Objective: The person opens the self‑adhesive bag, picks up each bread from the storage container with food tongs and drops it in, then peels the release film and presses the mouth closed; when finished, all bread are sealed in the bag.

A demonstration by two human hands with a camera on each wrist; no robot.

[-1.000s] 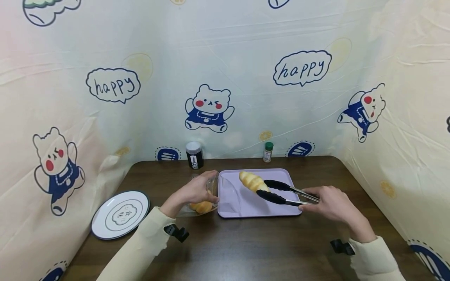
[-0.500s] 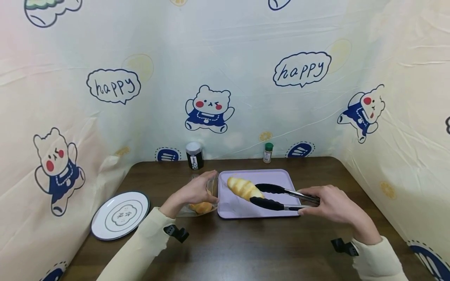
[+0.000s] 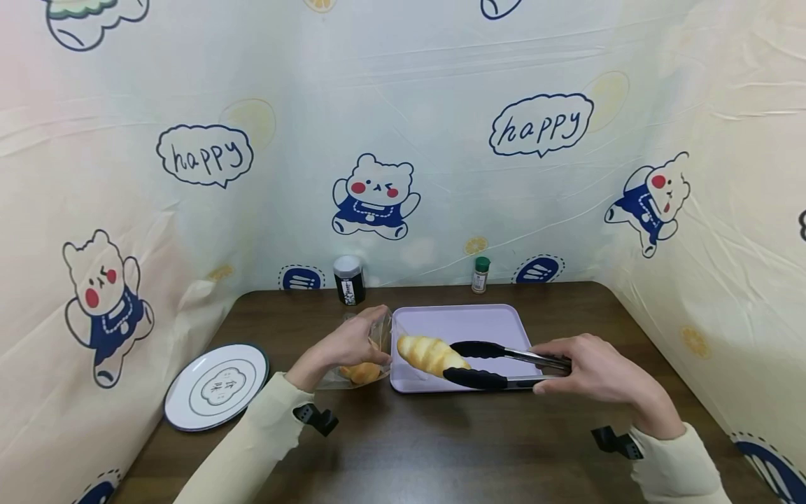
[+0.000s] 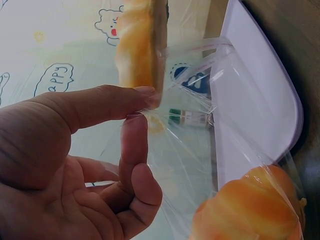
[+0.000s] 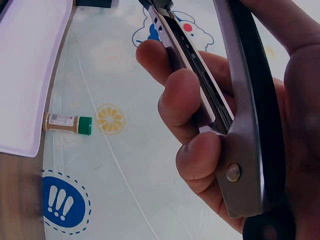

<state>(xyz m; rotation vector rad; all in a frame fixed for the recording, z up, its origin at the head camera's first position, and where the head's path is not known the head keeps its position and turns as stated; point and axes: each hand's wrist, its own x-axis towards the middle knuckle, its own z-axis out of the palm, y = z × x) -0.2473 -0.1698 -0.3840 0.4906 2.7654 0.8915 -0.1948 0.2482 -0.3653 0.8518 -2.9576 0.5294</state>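
Observation:
In the left wrist view my left hand [image 4: 95, 150] pinches the rim of a clear plastic bag [image 4: 235, 120] between thumb and finger. Inside the bag lies a golden bread roll [image 4: 250, 207]; in the head view the bag sits left of the tray, partly hidden by my left hand [image 3: 349, 344]. My right hand [image 3: 595, 367] grips metal tongs [image 3: 525, 358] with black tips. Between those tips is a pale, ridged, long bread [image 3: 431, 355], held above the lavender tray [image 3: 491, 318] with its far end near the bag's mouth. The right wrist view shows curled fingers [image 5: 182, 97] around the tongs' handles [image 5: 245, 115].
A white plate [image 3: 217, 386] with a dark rim lies at the table's left edge. Along the back stand a dark jar [image 3: 349, 280] with a pale lid and a small green-capped shaker [image 3: 480, 275]. Printed cloth walls [image 3: 441, 210] enclose the brown table [image 3: 441, 448].
The tongs and the long bread have moved left and a little toward the front, nearer the bag. My left hand has stayed in place with the bag.

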